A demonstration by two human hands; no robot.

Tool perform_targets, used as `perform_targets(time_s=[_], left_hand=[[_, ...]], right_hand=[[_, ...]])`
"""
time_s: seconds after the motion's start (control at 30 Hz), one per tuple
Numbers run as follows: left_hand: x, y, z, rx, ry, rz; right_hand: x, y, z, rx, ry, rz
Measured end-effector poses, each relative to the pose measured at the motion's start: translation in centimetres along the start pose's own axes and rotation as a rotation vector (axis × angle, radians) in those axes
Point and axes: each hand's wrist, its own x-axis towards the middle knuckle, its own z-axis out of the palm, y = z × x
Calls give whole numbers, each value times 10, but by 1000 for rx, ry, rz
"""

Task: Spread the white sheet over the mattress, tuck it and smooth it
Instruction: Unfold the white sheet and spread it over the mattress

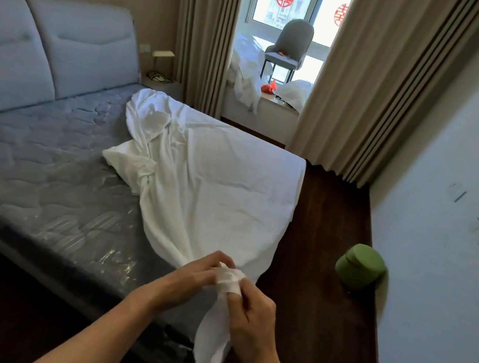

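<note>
Spreading step, early. Left hand (199, 273) & right hand (253, 315) both pinching bunched corner of white sheet (216, 177) at mattress (42, 166) foot corner; sheet lying over far side only. Next, probably: finding the edge, pulling it across bare side.

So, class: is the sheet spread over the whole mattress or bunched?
Partly spread: the sheet covers the right side, bunched mid-bed; the mattress lies bare on the left. Left hand and right hand grip its gathered corner.
</note>
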Motion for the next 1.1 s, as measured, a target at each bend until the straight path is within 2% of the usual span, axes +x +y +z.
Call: perform_targets(time_s=[0.07,0.13,0.23,0.3,0.37,0.5,0.63,0.73,0.8,0.93,1.1], left_hand=[[-2,3,13,84,-55,134],[3,8,28,278,-18,285],[14,10,34,505,266,455],[22,6,23,625,472,409],[28,-2,7,758,550,300],[30,-19,-26,918,612,139],[34,-27,-36,1059,514,189],[40,-26,-28,963,386,183],[40,-26,-25,890,359,182],[32,-24,-22,850,388,230],[15,-8,-42,807,537,339]], right_hand=[[4,-12,-9,70,55,3],[9,-21,-20,113,91,4],[6,-32,-44,98,143,-36],[-4,-38,-63,49,151,-106],[-18,-40,-84,-3,172,-153],[-52,-30,-125,-56,279,-144],[-80,4,-164,-278,352,-60],[-78,41,-178,-530,278,189],[-64,59,-161,-606,135,347],[-6,48,-69,-529,-35,91],[61,13,40,-328,-221,100]])
